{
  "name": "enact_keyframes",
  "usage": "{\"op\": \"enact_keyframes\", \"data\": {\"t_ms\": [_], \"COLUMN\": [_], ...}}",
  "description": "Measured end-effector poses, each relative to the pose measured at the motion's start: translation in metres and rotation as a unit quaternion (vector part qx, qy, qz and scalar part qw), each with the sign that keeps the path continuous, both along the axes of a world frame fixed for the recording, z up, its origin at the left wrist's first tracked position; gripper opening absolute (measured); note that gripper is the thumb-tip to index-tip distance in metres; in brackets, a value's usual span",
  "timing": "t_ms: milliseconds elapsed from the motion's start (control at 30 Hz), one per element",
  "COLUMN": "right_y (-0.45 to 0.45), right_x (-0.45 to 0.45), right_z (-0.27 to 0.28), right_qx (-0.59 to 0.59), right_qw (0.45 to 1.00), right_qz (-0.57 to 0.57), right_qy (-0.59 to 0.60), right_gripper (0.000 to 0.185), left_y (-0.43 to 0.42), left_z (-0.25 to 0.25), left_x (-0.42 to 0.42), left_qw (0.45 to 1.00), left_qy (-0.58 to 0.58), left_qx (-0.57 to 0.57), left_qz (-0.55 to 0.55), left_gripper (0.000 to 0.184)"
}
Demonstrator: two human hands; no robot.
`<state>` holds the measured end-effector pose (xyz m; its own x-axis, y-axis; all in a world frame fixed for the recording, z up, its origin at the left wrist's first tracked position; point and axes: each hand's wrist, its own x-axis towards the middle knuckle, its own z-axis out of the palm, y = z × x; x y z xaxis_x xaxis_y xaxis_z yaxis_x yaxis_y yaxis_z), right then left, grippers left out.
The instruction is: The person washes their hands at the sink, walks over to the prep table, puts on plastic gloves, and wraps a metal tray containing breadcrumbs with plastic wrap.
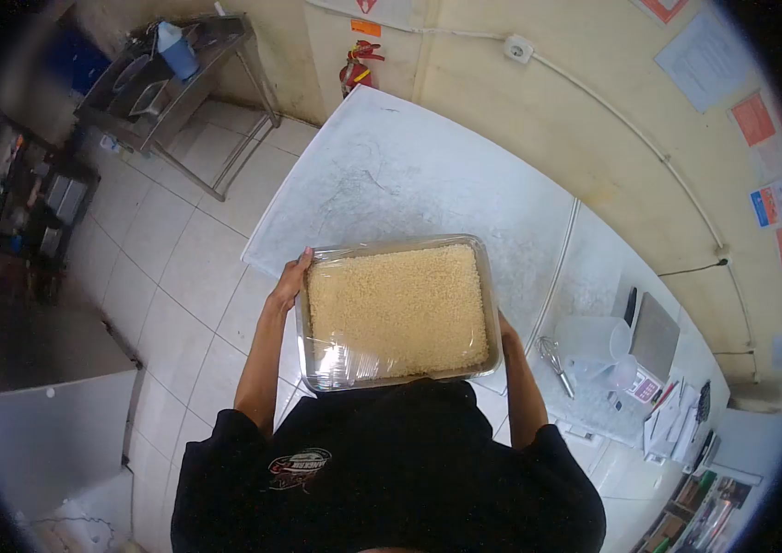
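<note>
A rectangular metal tray (491, 318) is held in front of my body, close to the black shirt. Pale yellow crumbs (397, 309) fill it in an even layer, and clear plastic wrap (334, 355) stretches over the top, catching the light near one corner. My left hand (295, 276) grips the tray's left side, fingers closed on the rim near the far corner. At the opposite side is my right hand (504, 330), mostly hidden behind the tray edge, supporting it from the right.
Beyond the tray stands a white table (428, 175). On its right part are a whisk (557, 367), a plastic jug (594, 339), a flat scale (655, 334) and papers (672, 419). A metal sink stand (165, 92) and a fire extinguisher (357, 72) are at the back.
</note>
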<state>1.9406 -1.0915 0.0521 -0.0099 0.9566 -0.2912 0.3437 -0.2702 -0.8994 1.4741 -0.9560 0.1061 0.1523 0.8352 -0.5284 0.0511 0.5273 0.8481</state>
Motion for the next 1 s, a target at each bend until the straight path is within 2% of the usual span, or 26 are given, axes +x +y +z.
{"op": "enact_keyframes", "data": {"t_ms": [167,233,333,400,533,633,733,767,900,967,1000], "right_y": [0.034,0.057,0.086,0.097,0.092,0.111,0.147,0.159,0.165,0.159,0.166], "right_x": [-0.024,-0.029,-0.035,-0.037,-0.047,-0.053,-0.051,-0.05,-0.043,-0.043,-0.042], "right_z": [0.004,0.005,0.003,0.004,-0.003,0.005,0.015,0.017,0.025,0.032,0.027], "right_qx": [-0.108,-0.131,-0.157,-0.164,-0.136,-0.125,-0.209,-0.269,-0.22,-0.204,-0.203], "right_qw": [0.976,0.962,0.946,0.944,0.972,0.974,0.93,0.876,0.912,0.961,0.959], "right_qz": [-0.082,-0.096,-0.103,-0.098,-0.075,-0.075,-0.059,-0.048,-0.069,-0.01,-0.014], "right_qy": [0.171,0.218,0.265,0.27,0.179,0.176,0.298,0.398,0.338,0.184,0.196], "right_gripper": [0.063,0.063,0.062,0.062,0.062,0.062,0.06,0.058,0.057,0.053,0.051], "left_y": [-0.017,-0.027,-0.037,-0.036,-0.045,-0.031,-0.035,-0.035,-0.036,-0.035,-0.034], "left_z": [0.027,0.04,0.03,0.028,0.007,0.006,0.009,0.011,0.006,-0.002,-0.006], "left_x": [-0.012,-0.01,-0.014,-0.014,-0.018,-0.021,-0.022,-0.021,-0.014,-0.013,-0.016], "left_qw": [0.999,1.0,1.0,0.999,1.0,1.0,0.998,0.999,0.999,1.0,1.0], "left_qy": [-0.039,-0.004,-0.012,-0.017,0.003,0.002,0.045,0.042,0.032,0.022,0.011], "left_qx": [0.001,0.004,-0.015,-0.022,-0.002,0.009,0.01,0.004,0.019,0.002,-0.018], "left_qz": [0.02,-0.004,0.014,0.026,0.023,0.016,-0.03,-0.027,-0.036,-0.012,-0.011], "left_gripper": [0.066,0.065,0.059,0.056,0.05,0.05,0.05,0.05,0.057,0.056,0.058]}}
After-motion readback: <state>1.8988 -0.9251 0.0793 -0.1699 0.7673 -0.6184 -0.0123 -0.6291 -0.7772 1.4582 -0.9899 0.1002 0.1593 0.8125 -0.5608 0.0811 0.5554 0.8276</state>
